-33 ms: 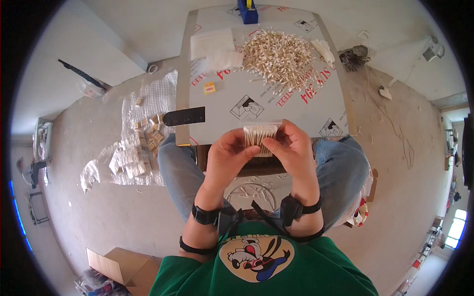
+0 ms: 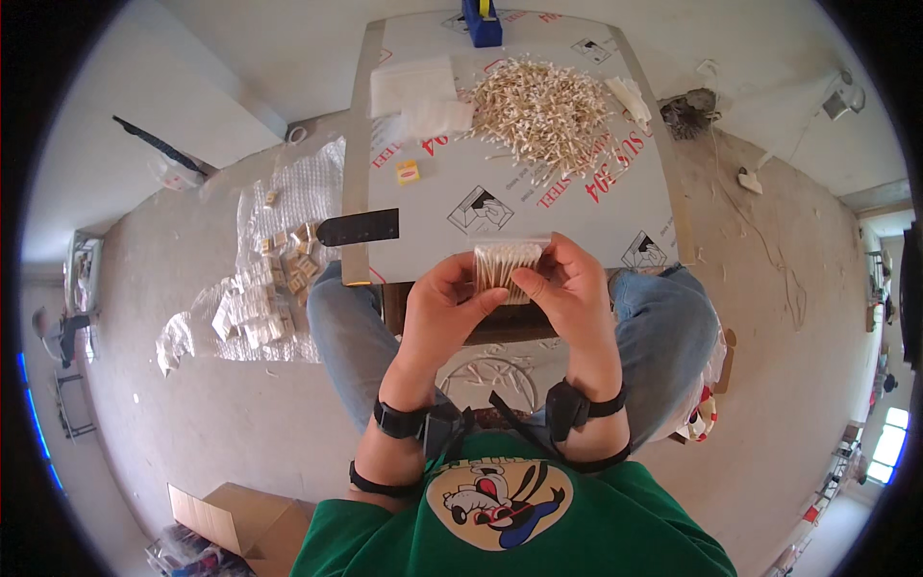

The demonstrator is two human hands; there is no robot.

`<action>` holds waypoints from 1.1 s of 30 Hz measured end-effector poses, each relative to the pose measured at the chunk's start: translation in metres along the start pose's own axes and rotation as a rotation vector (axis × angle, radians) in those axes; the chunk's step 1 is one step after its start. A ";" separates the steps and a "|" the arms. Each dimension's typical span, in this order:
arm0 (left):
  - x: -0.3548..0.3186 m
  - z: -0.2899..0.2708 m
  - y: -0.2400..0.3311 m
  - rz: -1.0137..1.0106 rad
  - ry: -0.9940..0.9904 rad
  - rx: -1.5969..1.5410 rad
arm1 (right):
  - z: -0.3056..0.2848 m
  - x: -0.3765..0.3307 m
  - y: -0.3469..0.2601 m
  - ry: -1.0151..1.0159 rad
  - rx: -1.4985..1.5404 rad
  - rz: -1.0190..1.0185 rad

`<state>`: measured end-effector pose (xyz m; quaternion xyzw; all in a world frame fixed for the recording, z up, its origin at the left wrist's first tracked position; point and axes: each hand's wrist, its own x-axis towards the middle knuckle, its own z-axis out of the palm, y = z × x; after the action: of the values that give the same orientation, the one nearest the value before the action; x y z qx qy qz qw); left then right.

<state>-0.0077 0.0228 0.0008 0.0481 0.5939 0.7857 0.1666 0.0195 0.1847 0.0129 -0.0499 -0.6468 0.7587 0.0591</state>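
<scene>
Between both hands, just over the near edge of the table, is a small clear plastic bag of cotton swabs [image 2: 507,262]. The swabs stand side by side in it, white tips toward the far end. My left hand [image 2: 450,296] is closed on its left side, thumb across the lower front. On the right side my right hand [image 2: 572,288] grips it too, with the thumb pressed on the front. The fingers behind the bag are partly hidden. Farther up the table lies a large loose heap of cotton swabs [image 2: 543,115].
The film-covered table [image 2: 433,216] bears flat white bags [image 2: 413,94], a small yellow box [image 2: 408,172], a black strip [image 2: 361,227] over its left edge and a blue tape dispenser [image 2: 484,27]. Filled packs [image 2: 252,306] lie on bubble wrap at left. A cardboard box [image 2: 255,524] stands lower left.
</scene>
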 end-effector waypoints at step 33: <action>0.004 -0.004 -0.006 0.148 0.159 -0.084 | 0.001 0.007 0.016 0.048 0.331 0.174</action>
<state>-0.0112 0.0213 -0.0064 0.0222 0.5666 0.8213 0.0621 0.0117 0.1829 -0.0027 -0.1134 -0.5048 0.8556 0.0163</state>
